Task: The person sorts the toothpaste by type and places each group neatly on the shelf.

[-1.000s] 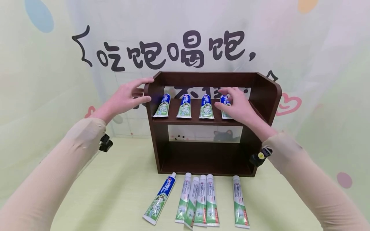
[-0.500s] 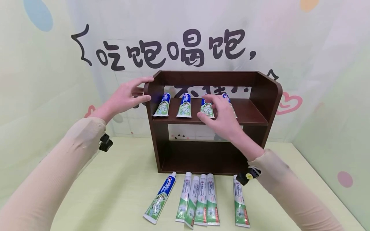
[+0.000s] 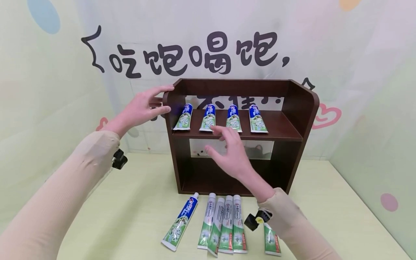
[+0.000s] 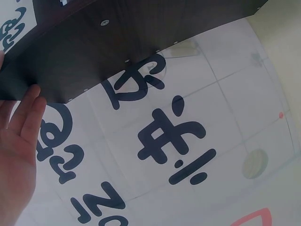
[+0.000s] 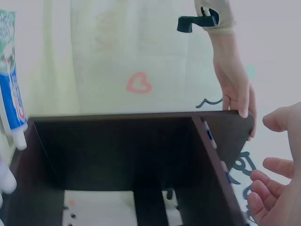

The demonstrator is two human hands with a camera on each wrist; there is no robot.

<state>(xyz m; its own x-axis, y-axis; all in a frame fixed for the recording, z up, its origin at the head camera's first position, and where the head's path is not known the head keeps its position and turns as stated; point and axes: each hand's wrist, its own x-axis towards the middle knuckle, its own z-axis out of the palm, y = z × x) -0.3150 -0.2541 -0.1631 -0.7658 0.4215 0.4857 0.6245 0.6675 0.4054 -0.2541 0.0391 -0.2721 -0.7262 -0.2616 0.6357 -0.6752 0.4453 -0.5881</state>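
Four glossy, flat-ended blue-green tubes (image 3: 258,120) rest on the smooth dark-brown rack's (image 3: 302,99) upper shelf (image 3: 282,124). The left hand (image 3: 141,106), fingers fairly straight, touches its side; the right hand (image 3: 231,151), thumb spread from bent fingers, overlaps two tubes' lower corners. A sleeve (image 3: 289,216) and wrist camera (image 3: 259,219) hide a white-green tube's (image 3: 271,241) top.

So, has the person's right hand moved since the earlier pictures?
Yes. In the head view, the right hand has moved down and leftward relative to the shelf unit, away from the rightmost shelved tube.
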